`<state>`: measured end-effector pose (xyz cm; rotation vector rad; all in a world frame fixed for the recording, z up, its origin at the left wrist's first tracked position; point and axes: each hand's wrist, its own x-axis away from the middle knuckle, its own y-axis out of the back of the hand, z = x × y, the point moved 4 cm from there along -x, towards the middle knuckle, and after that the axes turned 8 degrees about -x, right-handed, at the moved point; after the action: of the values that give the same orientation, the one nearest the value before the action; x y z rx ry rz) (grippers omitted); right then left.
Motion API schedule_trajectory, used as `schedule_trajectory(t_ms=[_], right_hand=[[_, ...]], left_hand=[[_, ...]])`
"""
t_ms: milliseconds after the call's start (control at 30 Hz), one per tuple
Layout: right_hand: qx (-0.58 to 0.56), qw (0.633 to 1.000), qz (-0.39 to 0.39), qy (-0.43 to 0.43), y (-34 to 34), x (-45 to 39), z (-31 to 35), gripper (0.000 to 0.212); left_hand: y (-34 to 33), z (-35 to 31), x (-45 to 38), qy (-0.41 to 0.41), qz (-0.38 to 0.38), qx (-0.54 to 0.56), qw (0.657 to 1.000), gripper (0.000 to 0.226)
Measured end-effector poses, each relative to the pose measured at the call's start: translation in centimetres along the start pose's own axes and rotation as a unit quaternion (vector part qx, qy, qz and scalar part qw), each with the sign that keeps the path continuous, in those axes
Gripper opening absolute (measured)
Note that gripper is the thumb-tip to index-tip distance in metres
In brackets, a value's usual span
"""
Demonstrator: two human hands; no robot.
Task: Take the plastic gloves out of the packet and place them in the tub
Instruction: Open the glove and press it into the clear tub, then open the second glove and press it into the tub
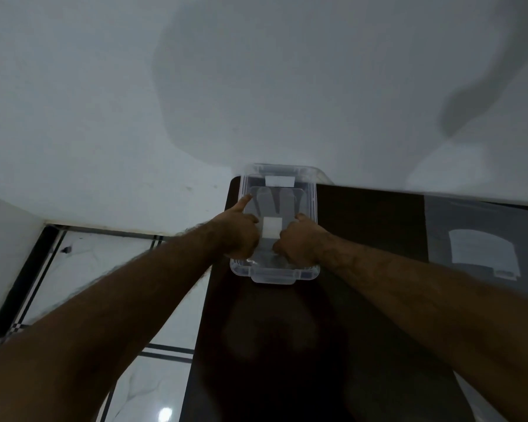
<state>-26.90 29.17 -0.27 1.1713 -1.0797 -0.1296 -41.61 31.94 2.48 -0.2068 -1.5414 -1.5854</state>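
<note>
A clear plastic tub (273, 277) stands on the dark table, near its far left corner against the wall. Translucent plastic gloves (276, 202) with a white paper band (272, 228) lie flat inside it, fingers pointing away from me. My left hand (238, 231) grips the gloves' left edge beside the band, its forefinger stretched along the tub's left wall. My right hand (296, 242) is curled on the gloves' right edge. Both hands are down inside the tub. The packet (482, 245), flat and see-through with a white label, lies on the table at the right.
The dark table (272, 345) runs from the wall toward me. A pale wall rises right behind the tub. White tiled floor (83, 269) with black border lines lies beyond the table's left edge.
</note>
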Motion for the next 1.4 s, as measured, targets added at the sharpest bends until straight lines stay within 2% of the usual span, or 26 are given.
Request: schedule_trajectory(t_ms=[200,333,467,700,800,933,1100,1200,1267,1400], right_hand=[[0.001,0.999,-0.034,0.012,0.1,0.2,0.1,0.039],[-0.005,0.999,-0.038,0.022,0.0,0.0,0.3,0.036],[-0.012,0.998,-0.052,0.013,-0.2,-0.3,0.2,0.036],[-0.053,0.998,-0.036,0.009,-0.3,-0.2,0.4,0.035],[-0.072,0.996,-0.043,-0.007,1.2,1.1,0.2,0.035],[-0.145,0.98,-0.127,-0.04,3.0,5.3,-0.7,0.034],[-0.244,0.936,-0.25,-0.049,0.2,16.1,-1.2,0.034],[-0.269,0.909,-0.31,-0.073,-5.2,23.4,-1.1,0.034],[-0.294,0.896,-0.315,-0.109,-10.4,28.1,-1.2,0.031],[-0.359,0.874,-0.264,-0.195,-20.4,36.6,-1.6,0.029]], left_hand=[[0.0,0.3,-0.5,0.003,-0.051,0.018,0.999,0.031],[1.0,-0.6,-0.6,0.01,-0.018,-0.003,1.0,0.032],[1.5,0.0,-1.8,0.028,-0.057,-0.057,0.996,0.024],[1.7,0.6,-2.6,0.073,-0.02,-0.061,0.995,0.038],[2.3,0.7,-1.6,0.114,-0.052,-0.026,0.992,0.034],[3.9,-0.4,1.6,0.189,-0.126,0.078,0.971,0.03],[6.3,-7.7,7.2,0.208,-0.247,0.197,0.926,0.032],[8.2,-14.2,8.6,0.176,-0.269,0.254,0.912,0.031],[9.5,-19.1,8.3,0.144,-0.283,0.271,0.908,0.03],[11.3,-28.4,5.3,0.096,-0.292,0.278,0.91,0.031]])
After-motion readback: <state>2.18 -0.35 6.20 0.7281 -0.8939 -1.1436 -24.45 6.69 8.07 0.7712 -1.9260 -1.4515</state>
